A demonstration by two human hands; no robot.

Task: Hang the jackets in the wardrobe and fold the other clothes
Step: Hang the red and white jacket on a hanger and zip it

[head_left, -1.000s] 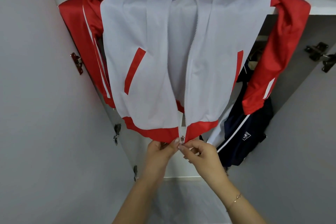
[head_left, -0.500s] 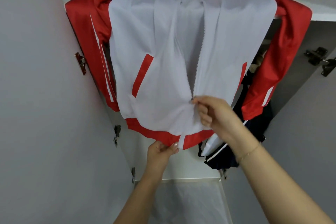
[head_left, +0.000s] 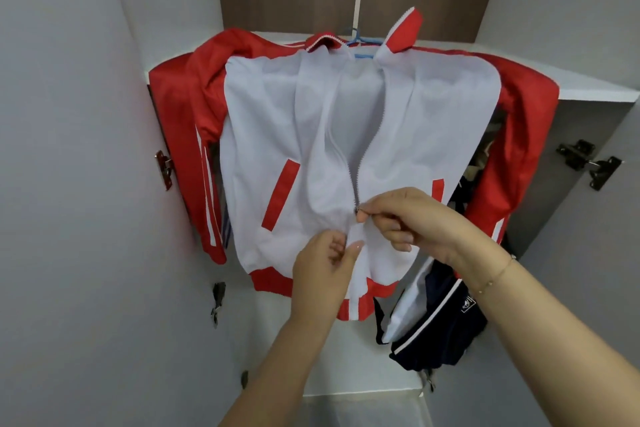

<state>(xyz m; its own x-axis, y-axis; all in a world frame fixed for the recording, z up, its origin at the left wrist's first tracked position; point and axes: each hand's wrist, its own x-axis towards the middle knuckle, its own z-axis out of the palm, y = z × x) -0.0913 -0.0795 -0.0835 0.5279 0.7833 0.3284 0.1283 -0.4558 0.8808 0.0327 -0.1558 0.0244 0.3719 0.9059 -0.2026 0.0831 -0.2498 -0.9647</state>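
A red and white jacket (head_left: 433,121) hangs on a blue hanger (head_left: 360,42) in the middle of the frame, in front of the open wardrobe (head_left: 588,87), its sleeves drooping at either side. The right hand (head_left: 419,218) pinches the zipper pull (head_left: 356,209) between thumb and forefinger, just below centre, with the teeth closed beneath it and spread open above. The left hand (head_left: 323,270) grips the white front panel right under that, thumb pressed over the fabric, close to the other hand. A thin bracelet (head_left: 495,276) sits on the right wrist. At lower right, a navy and white garment (head_left: 436,329) hangs behind the jacket. Metal hinges (head_left: 588,163) show on the door at right.
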